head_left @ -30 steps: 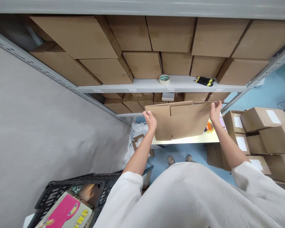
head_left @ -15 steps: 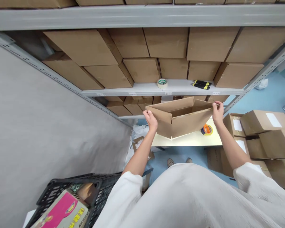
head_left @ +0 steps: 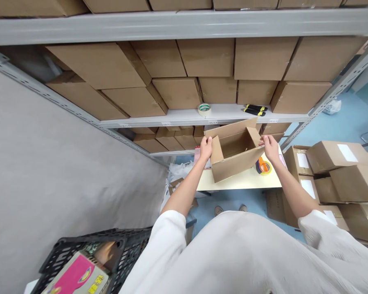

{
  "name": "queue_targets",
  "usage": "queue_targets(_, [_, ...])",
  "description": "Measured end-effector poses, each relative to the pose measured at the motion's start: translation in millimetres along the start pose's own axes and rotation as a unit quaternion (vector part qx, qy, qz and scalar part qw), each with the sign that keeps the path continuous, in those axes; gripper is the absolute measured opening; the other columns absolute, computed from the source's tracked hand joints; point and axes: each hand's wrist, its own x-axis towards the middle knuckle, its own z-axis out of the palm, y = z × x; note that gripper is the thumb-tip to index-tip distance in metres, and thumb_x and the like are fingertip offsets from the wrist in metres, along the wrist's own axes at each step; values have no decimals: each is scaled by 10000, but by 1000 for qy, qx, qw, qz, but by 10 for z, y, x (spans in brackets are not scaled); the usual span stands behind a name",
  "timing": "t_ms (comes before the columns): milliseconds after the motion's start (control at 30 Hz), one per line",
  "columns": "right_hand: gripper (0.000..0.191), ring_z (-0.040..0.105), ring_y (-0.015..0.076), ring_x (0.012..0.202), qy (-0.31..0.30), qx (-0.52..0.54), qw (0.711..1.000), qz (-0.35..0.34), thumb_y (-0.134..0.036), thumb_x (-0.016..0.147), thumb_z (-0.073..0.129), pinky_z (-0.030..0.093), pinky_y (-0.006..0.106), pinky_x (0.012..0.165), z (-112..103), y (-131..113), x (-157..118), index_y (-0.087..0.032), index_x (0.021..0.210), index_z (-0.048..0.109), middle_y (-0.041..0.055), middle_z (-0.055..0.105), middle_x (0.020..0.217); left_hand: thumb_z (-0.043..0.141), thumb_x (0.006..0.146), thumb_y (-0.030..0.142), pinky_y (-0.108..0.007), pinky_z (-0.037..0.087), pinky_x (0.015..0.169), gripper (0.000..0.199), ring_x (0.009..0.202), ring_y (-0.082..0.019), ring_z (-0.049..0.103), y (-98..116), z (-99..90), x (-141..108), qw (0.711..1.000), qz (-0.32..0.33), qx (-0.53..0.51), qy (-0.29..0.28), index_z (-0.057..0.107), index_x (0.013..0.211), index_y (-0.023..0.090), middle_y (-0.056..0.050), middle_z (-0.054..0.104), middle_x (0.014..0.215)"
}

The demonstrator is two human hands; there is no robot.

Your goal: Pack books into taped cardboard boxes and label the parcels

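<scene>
Between my two hands is a cardboard box (head_left: 237,163), squared out into a rectangle with its top flaps up and its inside visible. My left hand (head_left: 206,148) is closed on the flap at its left end. My right hand (head_left: 270,147) grips the right end near the upper corner, its fingertips partly behind the cardboard. The box is held tilted above a pale yellow table (head_left: 214,184). Just below my right hand, a tape dispenser with an orange part and a yellow tape roll (head_left: 265,167) lies on the table.
A grey metal shelf (head_left: 184,26) full of cardboard boxes rises in front, holding a tape roll (head_left: 204,109) and black-and-yellow cutters (head_left: 255,109). Labelled boxes (head_left: 334,157) are stacked at right. A black crate (head_left: 131,249) stands lower left, beside the grey wall (head_left: 64,171).
The box has gone from a flattened, slanted shape to a wider, squared one. My hands have come closer together, and the inside of the box shows more.
</scene>
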Motion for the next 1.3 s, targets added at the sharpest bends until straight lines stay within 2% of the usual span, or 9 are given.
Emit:
queue_targets(267, [721, 794, 251, 786, -95, 105, 989, 48, -929, 858, 634, 649, 411, 755, -144, -100, -14, -246, 1081, 683, 83, 785, 978, 760, 903, 383, -427, 604, 980, 317, 1055, -279, 765, 50, -96, 69, 999, -13, -24, -30, 705, 1152, 195, -113, 812, 1157])
queue_targets(433, [823, 799, 282, 775, -125, 73, 988, 60, -985, 906, 466, 662, 473, 820, -228, -128, -61, -218, 994, 753, 144, 828, 993, 741, 886, 336, -430, 613, 991, 318, 1074, -277, 771, 52, -40, 34, 999, -19, -39, -26, 703, 1162, 182, -127, 813, 1182])
queue_targets(567, [892, 812, 342, 913, -162, 40, 984, 67, -1003, 919, 367, 653, 492, 876, -304, -134, -17, -211, 910, 778, 168, 835, 904, 755, 869, 329, -449, 618, 1013, 327, 1067, -285, 774, 106, 0, -8, 999, -4, -36, -11, 712, 1154, 174, -128, 814, 1169])
queue_targets(667, [884, 800, 334, 904, -150, 32, 986, 67, -997, 929, 343, 638, 480, 879, -297, -108, 14, -221, 898, 764, 148, 823, 833, 726, 899, 333, -462, 617, 1039, 303, 1097, -288, 772, 127, 14, -39, 998, 11, -60, -19, 707, 1157, 176, -133, 811, 1187])
queue_targets(767, [805, 764, 298, 848, -70, -5, 996, 56, -954, 963, 354, 614, 449, 877, -217, -61, 13, -243, 957, 734, 102, 797, 780, 690, 927, 314, -476, 612, 1058, 276, 1132, -294, 762, 109, -10, -47, 997, 13, -67, -44, 711, 1165, 177, -142, 801, 1208])
queue_targets(900, [665, 724, 284, 918, 50, -66, 997, 0, -831, 1039, 346, 578, 454, 925, -81, 25, 24, -255, 1114, 670, 86, 779, 940, 669, 928, 274, -517, 576, 1120, 215, 1217, -316, 714, 79, -101, -43, 998, 39, 20, -46, 754, 1114, 206, -131, 771, 1232])
queue_targets(1033, [657, 615, 345, 1278, 112, -114, 982, -102, -708, 1083, 288, 478, 555, 1123, -19, 92, 96, -217, 1287, 673, 183, 695, 1290, 567, 947, 191, -535, 495, 1228, 306, 1350, -307, 640, 92, -236, -65, 988, 91, 100, -75, 810, 1126, 240, -109, 746, 1327])
queue_targets(1167, [676, 463, 373, 1485, 63, -147, 975, -152, -645, 1100, 273, 370, 620, 1224, -27, 128, 163, -239, 1415, 712, 187, 533, 1579, 479, 958, 153, -532, 466, 1262, 449, 1417, -282, 605, 105, -385, -63, 978, 101, 128, -129, 861, 1137, 304, -54, 722, 1438])
queue_targets(1300, [651, 517, 354, 1442, 5, -156, 970, -187, -608, 1117, 275, 378, 593, 1228, -45, 169, 220, -257, 1334, 779, 158, 626, 1514, 493, 927, 144, -524, 457, 1280, 473, 1457, -276, 588, 109, -470, -20, 978, 90, 113, -149, 887, 1112, 328, -26, 718, 1477])
